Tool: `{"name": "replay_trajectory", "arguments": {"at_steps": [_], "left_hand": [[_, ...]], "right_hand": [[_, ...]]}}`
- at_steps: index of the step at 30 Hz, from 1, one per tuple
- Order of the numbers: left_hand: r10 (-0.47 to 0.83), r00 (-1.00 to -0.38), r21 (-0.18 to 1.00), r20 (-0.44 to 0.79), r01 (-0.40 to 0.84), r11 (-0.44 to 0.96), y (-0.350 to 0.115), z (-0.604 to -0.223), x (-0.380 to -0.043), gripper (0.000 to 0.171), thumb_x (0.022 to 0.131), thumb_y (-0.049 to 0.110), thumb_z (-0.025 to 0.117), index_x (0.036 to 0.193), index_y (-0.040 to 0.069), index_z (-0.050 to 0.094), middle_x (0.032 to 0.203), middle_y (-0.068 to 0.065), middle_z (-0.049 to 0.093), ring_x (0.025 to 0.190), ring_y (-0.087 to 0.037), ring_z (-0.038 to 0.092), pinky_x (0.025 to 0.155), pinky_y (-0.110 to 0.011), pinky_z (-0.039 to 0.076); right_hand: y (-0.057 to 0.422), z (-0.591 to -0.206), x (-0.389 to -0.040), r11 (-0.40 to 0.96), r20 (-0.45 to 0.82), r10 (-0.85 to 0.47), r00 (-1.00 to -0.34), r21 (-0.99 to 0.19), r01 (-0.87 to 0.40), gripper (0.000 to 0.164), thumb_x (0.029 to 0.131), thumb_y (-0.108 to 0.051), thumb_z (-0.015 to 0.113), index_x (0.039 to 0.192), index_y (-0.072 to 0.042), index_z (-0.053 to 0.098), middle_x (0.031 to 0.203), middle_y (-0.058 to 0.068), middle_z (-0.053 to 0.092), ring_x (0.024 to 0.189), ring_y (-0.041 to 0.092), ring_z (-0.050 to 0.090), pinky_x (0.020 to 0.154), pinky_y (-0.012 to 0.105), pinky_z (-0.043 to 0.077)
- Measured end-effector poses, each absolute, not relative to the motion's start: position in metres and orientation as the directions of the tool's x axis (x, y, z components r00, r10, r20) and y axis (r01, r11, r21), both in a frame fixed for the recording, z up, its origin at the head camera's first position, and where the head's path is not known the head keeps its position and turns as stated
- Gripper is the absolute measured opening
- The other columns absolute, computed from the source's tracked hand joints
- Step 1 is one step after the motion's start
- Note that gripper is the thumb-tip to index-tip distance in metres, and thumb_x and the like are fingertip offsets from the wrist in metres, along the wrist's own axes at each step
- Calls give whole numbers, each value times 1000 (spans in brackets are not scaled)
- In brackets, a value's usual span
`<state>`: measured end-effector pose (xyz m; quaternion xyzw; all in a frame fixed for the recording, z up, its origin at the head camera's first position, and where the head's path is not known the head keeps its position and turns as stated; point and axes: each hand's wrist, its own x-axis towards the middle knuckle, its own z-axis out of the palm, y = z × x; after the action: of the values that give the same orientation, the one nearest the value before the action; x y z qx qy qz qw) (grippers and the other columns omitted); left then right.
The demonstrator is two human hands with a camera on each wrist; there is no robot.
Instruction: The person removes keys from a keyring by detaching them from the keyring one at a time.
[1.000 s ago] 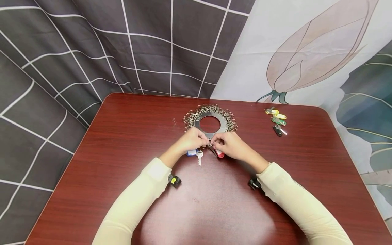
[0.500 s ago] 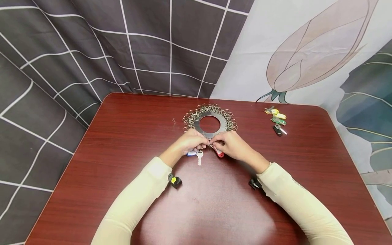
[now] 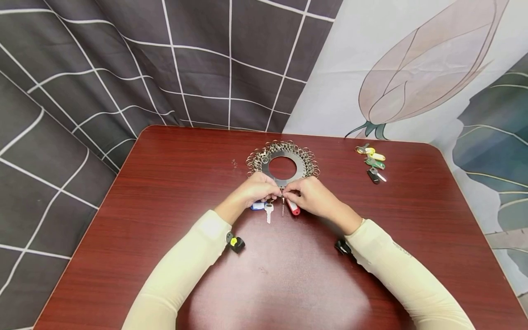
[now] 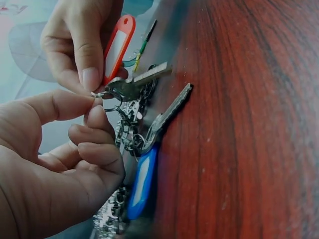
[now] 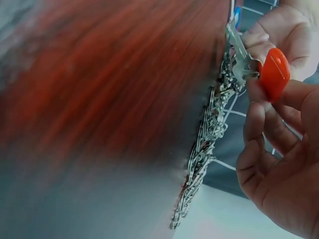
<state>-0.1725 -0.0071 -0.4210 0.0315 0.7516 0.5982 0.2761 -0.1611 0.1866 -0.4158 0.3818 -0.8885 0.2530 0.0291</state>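
Near the table's middle, my left hand [image 3: 260,189] and right hand [image 3: 307,195] meet at the front edge of a flat metal disc [image 3: 300,169] fringed with many small rings. Thumb and forefinger of the left hand pinch a small key ring [image 4: 98,94]; the right fingertips grip the same ring from the other side. From it hang a silver key [image 4: 132,89] and a red key tag [image 4: 118,50], which lies against the right fingers. Below the left hand are a blue key tag [image 4: 143,184] and another key [image 4: 169,117]. Fingertips partly hide the ring's joint.
At the table's far right lie several loose keys with yellow tags [image 3: 376,156], a green tag [image 3: 376,163] and a black tag [image 3: 373,176]. A checked dark curtain [image 3: 198,68] hangs behind the reddish-brown table [image 3: 173,183].
The key beside the red tag has swung to point straight toward me, and the tag has shifted slightly. My left fingers have moved a little at the ring; both arms stay nearly still.
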Motion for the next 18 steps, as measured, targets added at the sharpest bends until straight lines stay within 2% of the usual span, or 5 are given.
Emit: {"name": "replay_trajectory", "arguments": {"at_steps": [7, 14, 18], "left_hand": [[360, -909, 906, -211, -44, 421, -5, -410, -168, 12, 73, -1, 63, 72, -11, 70, 59, -9, 60, 56, -11, 50, 51, -22, 41], [332, -937, 810, -104, 114, 575, -5, -401, -164, 11, 75, 11, 68, 66, 7, 73, 56, 4, 60, 58, -10, 53, 55, -25, 44], [321, -947, 784, -26, 180, 594, -4, -402, -161, 13, 74, 12, 69, 61, 13, 69, 54, 5, 60, 53, -8, 52, 57, -26, 45]], "right_hand": [[182, -412, -159, 623, 268, -618, -739, -406, -669, 9, 84, -14, 69, 81, -15, 77, 75, -6, 74, 68, 8, 64, 64, 34, 56], [179, -411, -160, 658, 276, -578, -768, -398, -639, 10, 83, -14, 68, 79, -16, 76, 70, -5, 72, 64, 7, 63, 61, 33, 56], [178, -411, -161, 678, 276, -559, -782, -391, -623, 9, 83, -15, 68, 77, -15, 75, 64, -4, 68, 60, 8, 60, 57, 32, 54]]}}
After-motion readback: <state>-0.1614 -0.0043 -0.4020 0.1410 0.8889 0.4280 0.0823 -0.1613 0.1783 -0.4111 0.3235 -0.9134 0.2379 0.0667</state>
